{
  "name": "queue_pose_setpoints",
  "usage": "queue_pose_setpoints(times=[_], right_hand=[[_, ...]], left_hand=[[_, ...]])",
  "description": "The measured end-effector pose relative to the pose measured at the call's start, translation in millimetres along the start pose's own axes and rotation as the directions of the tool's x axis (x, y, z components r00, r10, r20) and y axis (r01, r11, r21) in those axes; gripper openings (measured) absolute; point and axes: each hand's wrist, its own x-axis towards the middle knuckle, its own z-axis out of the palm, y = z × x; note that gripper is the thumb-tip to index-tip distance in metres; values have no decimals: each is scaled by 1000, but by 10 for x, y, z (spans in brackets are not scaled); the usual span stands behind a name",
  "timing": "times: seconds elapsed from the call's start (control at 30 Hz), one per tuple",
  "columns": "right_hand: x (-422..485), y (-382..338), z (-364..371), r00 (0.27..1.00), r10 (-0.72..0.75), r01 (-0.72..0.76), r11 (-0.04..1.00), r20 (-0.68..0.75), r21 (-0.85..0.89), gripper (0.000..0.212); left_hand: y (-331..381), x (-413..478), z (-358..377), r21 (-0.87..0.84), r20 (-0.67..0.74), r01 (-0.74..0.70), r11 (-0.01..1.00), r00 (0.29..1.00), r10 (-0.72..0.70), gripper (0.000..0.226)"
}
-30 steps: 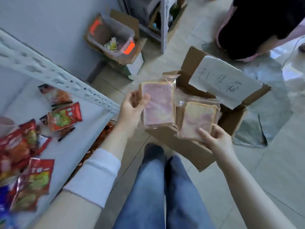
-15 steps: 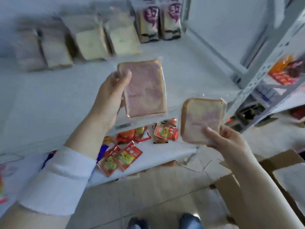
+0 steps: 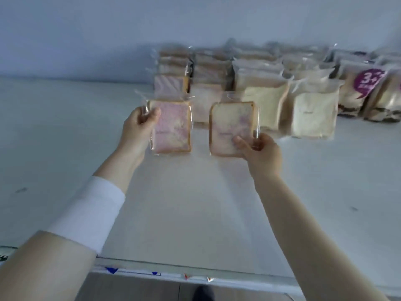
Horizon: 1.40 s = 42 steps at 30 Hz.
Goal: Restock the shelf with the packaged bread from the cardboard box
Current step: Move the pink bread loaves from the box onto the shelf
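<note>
Item one: your left hand (image 3: 141, 124) grips the pink pack (image 3: 173, 129) of bread by its upper left corner, thumb curled over the front. Item two: your right hand (image 3: 260, 153) pinches the pale pack (image 3: 227, 127) by its lower right corner, thumb on the front. Both packs are upright, faces toward you, side by side with a narrow gap, hands apart, out over the white shelf (image 3: 195, 203); whether their lower edges touch it cannot be told. Stock on the shelf: stacked packs (image 3: 264, 98) in rows from 12 to 2 o'clock, just behind the held pair. Purple-label packs (image 3: 358, 90) end the row at 2 o'clock. White cuff (image 3: 91, 216) on your left forearm, 8 o'clock.
</note>
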Motion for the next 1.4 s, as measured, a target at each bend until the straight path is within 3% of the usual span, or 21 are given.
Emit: queue_pose_setpoints(times=[0.13, 0.23, 0.33, 0.4, 0.53, 0.63, 0.7, 0.77, 0.87, 0.93, 1.13, 1.4], right_hand=[[317, 25, 530, 997, -20, 15, 998, -76, -64, 39], [368, 85, 693, 987, -55, 16, 968, -152, -249, 36], [345, 102, 748, 968, -132, 5, 863, -216, -506, 48], [315, 61, 759, 966, -124, -25, 831, -228, -556, 51], [220, -37, 747, 979, -110, -25, 765, -169, -643, 58], [62, -78, 614, 974, -154, -3, 720, -164, -694, 63], [-111, -68, 434, 962, -215, 22, 671, -167, -741, 59], [-312, -50, 181, 952, -259, 19, 576, -161, -817, 57], [-632, -27, -396, 954, -264, -33, 384, -144, -923, 52], [-858, 7, -939, 952, -260, -94, 255, -162, -962, 44], [-1930, 278, -2929, 904, -135, -405, 28, -405, -914, 42], [-3856, 1226, -5044, 691, 153, -718, 30, -707, -695, 47]], left_hand=[[-159, 463, 17, 35, -119, 16, 999, 993, -12, 11], [-226, 645, 145, 116, -191, -6, 993, 981, 28, 31], [-215, 725, 225, 316, -196, -77, 946, 970, 145, 37], [-193, 735, 246, 425, -195, -97, 900, 961, 196, 39], [-86, 637, 256, 458, -161, -109, 882, 966, 203, 53], [-21, 452, 181, 656, -102, -215, 723, 924, 368, 63], [75, 225, 172, 689, 52, -411, 597, 850, 525, 57], [184, -47, 304, 639, 305, -644, 420, 714, 631, 50], [379, -624, 792, 482, 683, -859, 172, 491, 541, 49], [505, -1119, 1229, 373, 824, -927, 51, 355, 441, 48], [744, -2903, 2636, 92, 956, -984, -154, 44, 290, 35], [305, -5633, 4041, -250, 964, -960, -128, -259, 59, 33]])
